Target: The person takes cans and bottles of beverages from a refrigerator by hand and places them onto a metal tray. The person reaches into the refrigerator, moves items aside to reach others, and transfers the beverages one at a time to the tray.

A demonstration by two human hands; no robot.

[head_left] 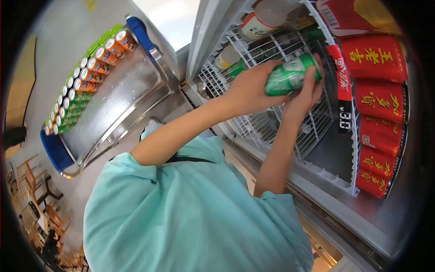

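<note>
A green drink can [290, 78] with pale lettering is held inside the fridge, above the white wire shelf. My left hand [257, 87] grips it from the left, its fingers behind the can. From the other side my right hand [307, 90] closes around its right end, with the thumb across the front. Below and to the left of the hands, another green can [236, 69] sits among the wires near a white-labelled bottle [227, 57].
Red drink packs [378, 102] line the fridge's right side, beside a price strip [343, 90]. A larger bottle [263, 22] stands at the back. To my left is a metal cart [122, 93] with rows of orange cans [97, 65] and green cans [70, 113]. Wooden chairs [29, 177] stand farther off.
</note>
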